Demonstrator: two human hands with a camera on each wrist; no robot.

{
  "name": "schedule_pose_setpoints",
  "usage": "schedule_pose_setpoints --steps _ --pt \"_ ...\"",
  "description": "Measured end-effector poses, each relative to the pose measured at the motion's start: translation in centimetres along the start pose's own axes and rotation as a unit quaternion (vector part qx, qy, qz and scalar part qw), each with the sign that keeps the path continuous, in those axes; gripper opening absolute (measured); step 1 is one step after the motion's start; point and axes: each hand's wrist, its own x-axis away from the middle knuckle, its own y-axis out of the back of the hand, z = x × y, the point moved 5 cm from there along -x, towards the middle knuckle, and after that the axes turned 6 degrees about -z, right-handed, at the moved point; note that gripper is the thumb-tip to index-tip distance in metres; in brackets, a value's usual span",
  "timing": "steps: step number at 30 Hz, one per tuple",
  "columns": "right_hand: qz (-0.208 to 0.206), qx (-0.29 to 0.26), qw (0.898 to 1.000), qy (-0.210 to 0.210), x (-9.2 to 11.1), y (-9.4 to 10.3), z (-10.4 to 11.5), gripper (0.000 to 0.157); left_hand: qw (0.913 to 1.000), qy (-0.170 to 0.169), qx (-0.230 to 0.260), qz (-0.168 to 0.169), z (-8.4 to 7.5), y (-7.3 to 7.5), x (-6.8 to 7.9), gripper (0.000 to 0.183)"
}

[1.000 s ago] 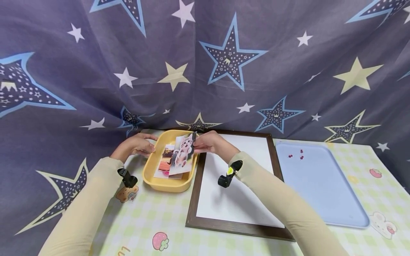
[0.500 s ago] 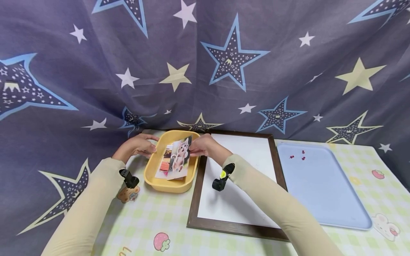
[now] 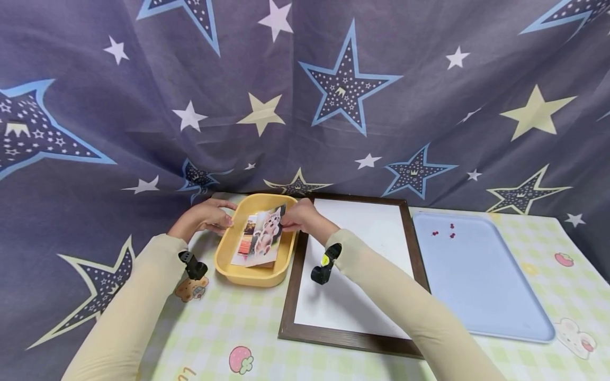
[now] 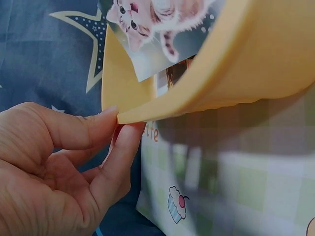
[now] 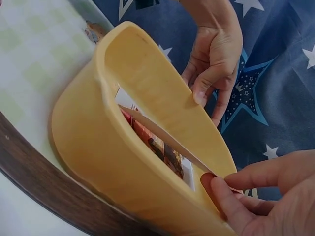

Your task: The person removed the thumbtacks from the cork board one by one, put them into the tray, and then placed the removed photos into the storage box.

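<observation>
A yellow plastic basin (image 3: 252,276) stands at the left of the table. My left hand (image 3: 208,216) pinches its left rim between thumb and fingers, as the left wrist view shows up close on the rim (image 4: 172,101). With thumb and fingertips my right hand (image 3: 301,216) holds the edge of a kitten photo (image 3: 268,235), tilted inside the basin. Under it lies another photo (image 3: 245,246) in orange and red tones, partly covered. In the right wrist view the kitten photo is seen edge-on, below my right fingertips (image 5: 221,189).
A white board in a dark brown frame (image 3: 350,344) lies right of the basin, under my right forearm. Farther right is a light blue tray (image 3: 481,286) with red push pins (image 3: 452,235) near its back. A star-patterned curtain (image 3: 329,153) hangs behind the table.
My right hand has moved a little left and lowered the kitten photo farther into the basin, over the other photo. My left hand keeps its place on the rim.
</observation>
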Motion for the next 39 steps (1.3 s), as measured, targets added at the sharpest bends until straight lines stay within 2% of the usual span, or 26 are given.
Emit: schedule_pose_setpoints --steps 5,10,16,20,26,33,39 --pt "-0.012 0.011 1.000 0.012 -0.4 -0.2 -0.1 0.029 1.0000 0.000 -0.008 -0.001 -0.1 -0.1 0.1 0.067" --pt "-0.031 0.032 0.998 0.039 -0.2 -0.5 -0.1 0.019 0.9999 0.002 -0.013 -0.007 -0.1 -0.1 0.1 0.065" --pt "-0.058 0.044 0.996 0.060 0.0 -1.0 -0.3 0.016 0.9999 0.001 -0.011 -0.004 0.0 -0.1 0.1 0.065" --pt "-0.074 0.059 0.994 0.058 -0.1 -1.3 -0.3 0.013 0.9999 0.002 -0.012 -0.002 0.0 -0.1 0.0 0.064" --pt "-0.087 0.066 0.993 0.045 -0.1 -1.6 -0.2 0.024 0.9999 0.005 -0.014 0.000 0.0 0.0 0.0 0.062" --pt "-0.093 0.062 0.993 0.032 0.1 -1.9 -0.2 0.015 0.9999 -0.002 -0.015 0.000 -0.1 -0.1 0.2 0.062" --pt "-0.072 0.047 0.996 0.030 0.0 -2.0 -0.2 0.018 0.9999 -0.005 -0.014 0.007 -0.2 -0.2 0.3 0.063"
